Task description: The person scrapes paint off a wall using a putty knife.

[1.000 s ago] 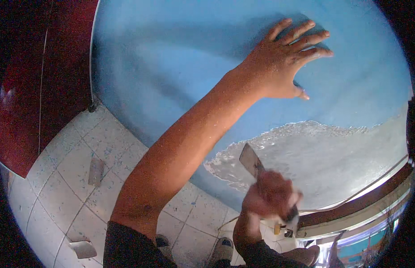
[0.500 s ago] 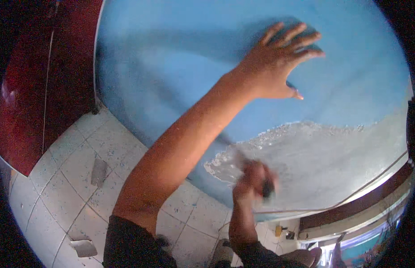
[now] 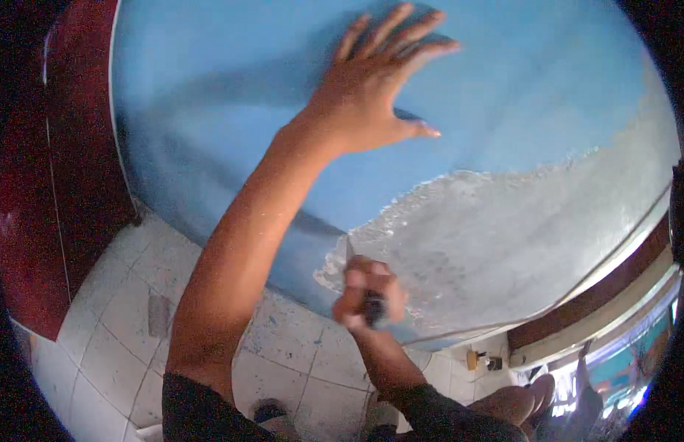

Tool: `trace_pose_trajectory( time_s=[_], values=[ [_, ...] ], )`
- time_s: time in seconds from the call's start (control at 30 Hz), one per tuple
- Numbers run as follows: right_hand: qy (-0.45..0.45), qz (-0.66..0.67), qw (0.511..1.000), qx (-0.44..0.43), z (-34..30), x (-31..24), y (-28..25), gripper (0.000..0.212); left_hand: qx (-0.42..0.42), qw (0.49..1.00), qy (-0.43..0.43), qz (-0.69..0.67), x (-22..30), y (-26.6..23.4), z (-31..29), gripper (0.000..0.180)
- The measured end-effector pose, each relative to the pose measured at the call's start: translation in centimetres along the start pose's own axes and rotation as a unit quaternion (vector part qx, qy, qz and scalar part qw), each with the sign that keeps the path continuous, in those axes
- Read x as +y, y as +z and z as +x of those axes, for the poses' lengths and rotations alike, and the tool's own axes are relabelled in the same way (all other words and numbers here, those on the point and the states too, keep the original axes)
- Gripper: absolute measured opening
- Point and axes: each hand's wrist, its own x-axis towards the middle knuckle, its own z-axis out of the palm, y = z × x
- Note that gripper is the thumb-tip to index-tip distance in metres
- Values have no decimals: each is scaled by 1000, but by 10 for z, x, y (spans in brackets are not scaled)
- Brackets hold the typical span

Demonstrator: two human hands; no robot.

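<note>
My left hand [image 3: 368,96] rests with fingers spread against a blue painted wall [image 3: 519,88], its shadow falling beside it. Lower down, my right hand [image 3: 357,283] is closed around the dark handle of a scraper [image 3: 374,308], slightly blurred. The scraper's thin blade points up at the left end of a grey bare patch [image 3: 526,236], by its rough, flaking edge. Most of the blade's shape is hard to make out. The grey patch spreads from my right hand toward the right side of the wall.
Dark red panels [image 3: 84,147] stand at the left. Flecks of paint dot the white floor tiles [image 3: 290,339], where a grey rectangular piece [image 3: 159,313] lies. A small yellow object [image 3: 472,359] sits at lower right. A brown cable-like line runs along the wall's lower edge.
The view has shifted, so the wall and both arms appear farther left. My left hand stays spread on the wall; my right hand still grips the scraper at the patch's left end.
</note>
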Motion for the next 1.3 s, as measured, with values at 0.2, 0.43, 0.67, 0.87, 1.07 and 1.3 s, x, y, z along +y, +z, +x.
trace_pose_trajectory(
  time_s=[0.2, 0.43, 0.67, 0.87, 1.07, 1.3],
  values=[
    [71, 128, 989, -25, 13, -19, -22, 8, -22, 999, -17, 34, 1, -3, 0, 90],
    [-14, 93, 994, 57, 61, -11, -100, 18, -57, 997, -44, 36, 8, 0, 7, 89],
    [-45, 51, 980, 185, 167, -24, -168, 23, -82, 994, -38, 68, 16, -5, 13, 94],
    [-87, 204, 952, 210, 249, -23, -194, 25, -97, 991, -39, 88, 19, -7, 17, 95],
    [-137, 152, 952, 228, 284, -38, -223, 37, -107, 986, -59, 112, 21, -3, 18, 94],
    [-161, 349, 886, 260, 268, -32, -246, 36, -124, 980, -56, 144, 16, -2, 17, 97]
  ],
)
